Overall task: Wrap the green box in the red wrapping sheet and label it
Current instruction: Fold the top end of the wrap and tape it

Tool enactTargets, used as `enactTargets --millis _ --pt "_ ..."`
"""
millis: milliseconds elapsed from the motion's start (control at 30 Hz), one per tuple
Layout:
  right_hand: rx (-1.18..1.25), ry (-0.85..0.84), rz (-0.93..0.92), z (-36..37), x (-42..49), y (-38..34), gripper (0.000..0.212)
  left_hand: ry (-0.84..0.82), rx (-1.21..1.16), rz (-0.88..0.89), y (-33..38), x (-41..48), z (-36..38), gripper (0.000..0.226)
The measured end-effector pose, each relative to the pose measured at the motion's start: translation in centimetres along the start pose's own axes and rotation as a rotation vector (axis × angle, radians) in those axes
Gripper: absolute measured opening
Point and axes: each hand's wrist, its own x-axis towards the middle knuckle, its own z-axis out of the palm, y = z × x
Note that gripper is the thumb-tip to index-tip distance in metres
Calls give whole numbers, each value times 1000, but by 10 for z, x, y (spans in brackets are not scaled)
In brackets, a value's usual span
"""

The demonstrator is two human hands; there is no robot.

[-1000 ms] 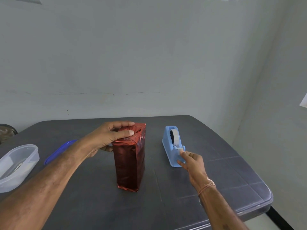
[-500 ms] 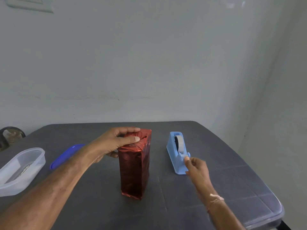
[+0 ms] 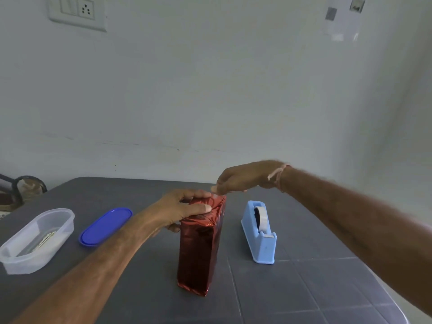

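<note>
The upright box in shiny red foil wrapping [image 3: 201, 249] looks nearly sealed: left hand [image 3: 184, 211] clamps its top folds, right hand [image 3: 243, 177] pinches together above, presumably with tape; labelling remains.

Dark grey table [image 3: 304, 288], tile-like grid lines on surface. Clear oval plastic container [image 3: 37, 239] at left edge, pale contents inside, unclear. Blue oval plastic lid [image 3: 105, 225] flat just beside it. White wall switch-and-socket plate [image 3: 77, 12] upper left.
</note>
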Motion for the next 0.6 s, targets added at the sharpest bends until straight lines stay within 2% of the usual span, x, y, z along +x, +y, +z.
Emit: enactTargets --millis 67,233,600 --pt "-95 -50 24 -1 7 -6 37 0 -16 -5 0 1 0 31" --pt "-150 -103 71 3 11 -16 54 -11 -4 -3 -1 2 -1 39" --pt "-279 -50 94 10 15 -16 57 -20 6 22 -1 3 1 38"
